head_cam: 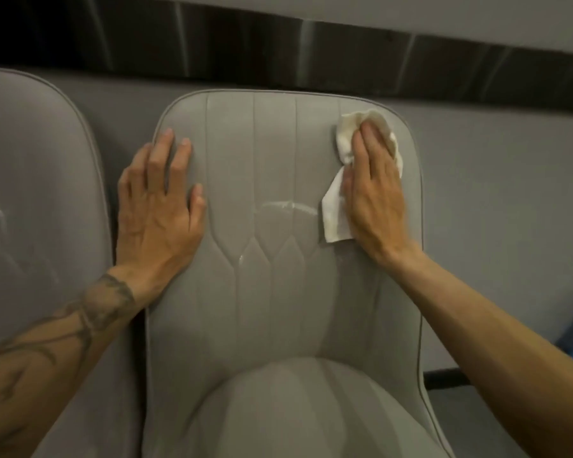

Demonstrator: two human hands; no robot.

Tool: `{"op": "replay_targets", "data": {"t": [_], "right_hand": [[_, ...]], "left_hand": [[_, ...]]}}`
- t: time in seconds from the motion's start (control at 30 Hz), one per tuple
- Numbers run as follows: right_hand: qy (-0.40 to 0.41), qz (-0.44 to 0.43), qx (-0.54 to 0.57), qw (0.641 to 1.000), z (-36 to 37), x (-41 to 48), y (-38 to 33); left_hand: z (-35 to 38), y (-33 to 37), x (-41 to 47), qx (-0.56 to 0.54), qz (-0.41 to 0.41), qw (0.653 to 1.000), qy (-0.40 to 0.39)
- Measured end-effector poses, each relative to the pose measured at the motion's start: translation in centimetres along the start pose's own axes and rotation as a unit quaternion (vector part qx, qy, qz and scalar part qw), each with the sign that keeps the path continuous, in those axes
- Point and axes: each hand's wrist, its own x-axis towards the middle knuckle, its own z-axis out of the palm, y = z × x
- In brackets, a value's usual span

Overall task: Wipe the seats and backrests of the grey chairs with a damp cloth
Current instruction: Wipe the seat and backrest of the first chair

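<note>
No readable text, labels, brands or numbers in the head view. The grey stitched faux-leather chair backrest (272, 180) carries seams only, no tag or logo. Same for the crumpled white cloth (336, 213), the second grey padded chair (30, 193) at left and the glossy black wall strip (212, 54). The dark line tattoo (90, 312) on the left forearm is a pattern with no legible letters.
</note>
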Motion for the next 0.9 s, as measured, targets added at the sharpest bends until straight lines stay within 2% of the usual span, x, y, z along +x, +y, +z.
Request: {"op": "replay_targets", "data": {"t": [0.13,0.23,0.33,0.43,0.53,0.63,0.7,0.8,0.9], "right_hand": [[0.027,0.029,0.039,0.998,1.6,-2.9,-1.5],[-0.034,-0.035,-0.024,0.999,1.9,-7.6,-1.8],[-0.034,-0.075,-0.053,0.995,1.5,-4.6,0.0],[0.015,-0.036,-0.021,0.999,1.1,-0.5,0.8],[0.053,0.019,-0.004,0.998,1.4,-1.5,-0.6],[0.021,-0.027,-0.011,0.999,1.1,-4.5,-0.9],[0.028,-0.057,-0.03,0.998,0.4,-2.9,0.4],[0.071,-0.002,-0.075,0.995,0.1,2.7,1.8],[0.086,0.021,-0.067,0.994,0.8,1.6,0.6]], "left_hand": [[0.7,-0.2,-0.1,0.004,0.008,1.0,0.017],[0.8,-0.3,0.0,0.006,0.006,1.0,0.015],[1.0,-0.2,0.0,0.003,0.005,1.0,0.013],[1.1,-0.4,0.1,0.001,0.008,1.0,0.02],[1.2,-0.5,0.0,0.001,0.012,1.0,0.02],[1.2,-0.3,0.0,0.0,0.006,1.0,0.018],[1.2,-0.2,-0.1,-0.001,0.006,1.0,0.018],[1.3,-0.4,-0.1,0.004,0.01,1.0,0.024],[1.4,-0.4,-0.2,0.002,0.009,1.0,0.027]]}}
